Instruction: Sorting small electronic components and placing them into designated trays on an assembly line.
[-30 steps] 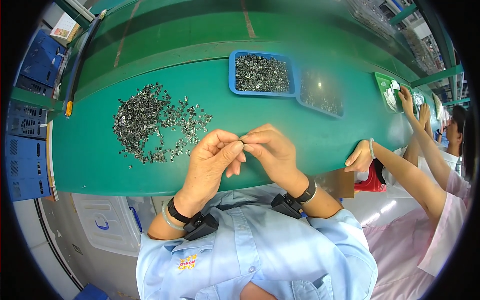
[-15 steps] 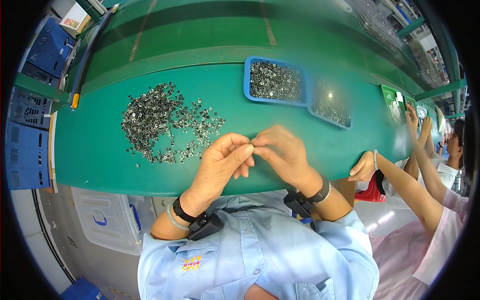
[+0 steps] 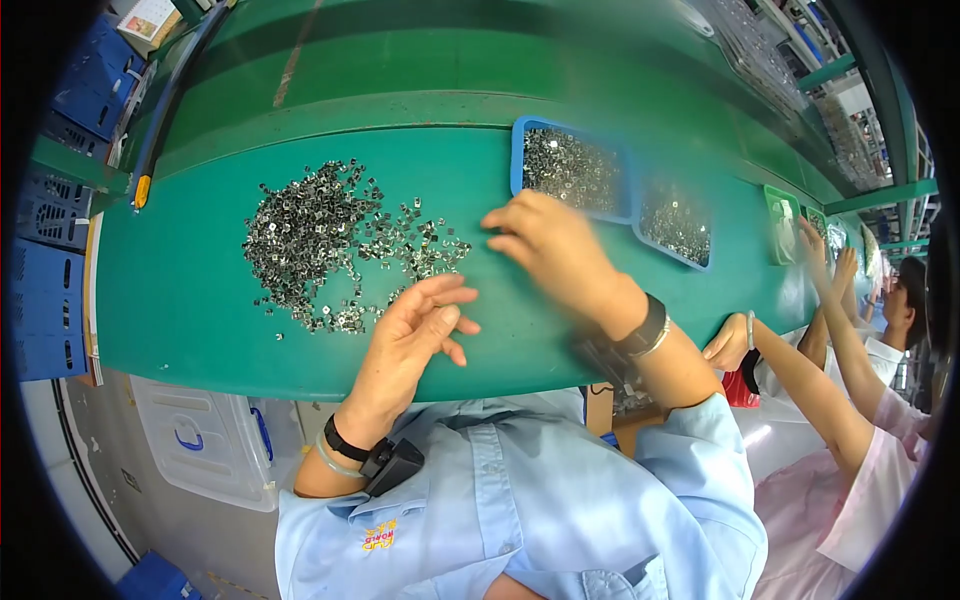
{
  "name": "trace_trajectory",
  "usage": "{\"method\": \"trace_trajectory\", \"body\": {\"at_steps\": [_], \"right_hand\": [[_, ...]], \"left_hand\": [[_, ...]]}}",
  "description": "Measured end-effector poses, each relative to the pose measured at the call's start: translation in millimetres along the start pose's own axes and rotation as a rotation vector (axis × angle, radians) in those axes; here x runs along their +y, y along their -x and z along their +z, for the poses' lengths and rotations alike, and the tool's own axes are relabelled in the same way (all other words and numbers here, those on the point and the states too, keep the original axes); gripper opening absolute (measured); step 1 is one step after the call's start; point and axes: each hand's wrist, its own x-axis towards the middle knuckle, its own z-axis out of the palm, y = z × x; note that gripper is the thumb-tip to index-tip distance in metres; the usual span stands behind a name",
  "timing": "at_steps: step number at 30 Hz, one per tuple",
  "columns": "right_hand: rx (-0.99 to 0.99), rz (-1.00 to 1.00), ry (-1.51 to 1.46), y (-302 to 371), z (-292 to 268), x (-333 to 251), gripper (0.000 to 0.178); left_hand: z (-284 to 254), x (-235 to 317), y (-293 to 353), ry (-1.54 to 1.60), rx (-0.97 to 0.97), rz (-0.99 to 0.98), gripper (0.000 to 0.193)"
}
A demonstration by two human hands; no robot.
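Small metal pieces [image 3: 305, 225] lie heaped on the green tabletop [image 3: 180, 335], left of the blue tray [image 3: 517, 158], thinning to a loose scatter on the side toward it. They look squarish, bright silver mixed with near-black, and too small for me to make out their exact form. More of the same sort fill the tray.

The left hand [image 3: 400, 335] is nearer the person than the tray and off to its left, just beside the scatter, fingers half curled and loosely parted. The right hand [image 3: 560, 250] is at the tray's near side, covering part of its rim; thumb and fingers stand narrowly apart, their tips blurred, and I cannot tell whether a piece sits among them.

Right of the tray, a second tray [image 3: 668, 250] of pieces looks hazy. Farther right, a co-worker's hand [image 3: 730, 342] rests at the table edge, and a green tray [image 3: 783, 225] is smeared, an arm partly hiding it.
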Motion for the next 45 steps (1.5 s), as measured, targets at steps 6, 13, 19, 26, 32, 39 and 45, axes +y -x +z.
{"method": "trace_trajectory", "body": {"at_steps": [6,13,19,26,32,39,45], "right_hand": [[-0.066,-0.104,0.076,-2.1,17.1,-1.8,0.017],[0.003,-0.066,0.019,2.7,19.5,-4.1,0.015],[0.025,-0.083,-0.083,13.3,10.8,-7.0,0.017],[0.096,-0.072,-0.238,32.2,-12.6,-36.1,0.02],[0.203,-0.048,-0.228,46.4,-16.2,-39.5,0.02],[0.292,-0.047,-0.193,58.5,-12.8,-37.9,0.023],[0.329,-0.081,-0.212,62.0,-10.0,-33.5,0.023]], "left_hand": [[-6.5,3.8,0.3,0.065,0.034,0.014,0.033],[-2.1,4.3,-2.3,0.047,0.025,0.018,0.032],[3.3,4.4,-1.9,0.037,0.019,0.001,0.03],[19.2,4.0,-10.3,0.17,-0.064,-0.06,0.026],[29.0,-0.7,-14.2,0.215,-0.113,-0.093,0.023],[40.4,-0.2,-11.2,0.197,-0.086,-0.077,0.022],[42.9,0.3,-8.7,0.163,-0.063,-0.044,0.02]]}}
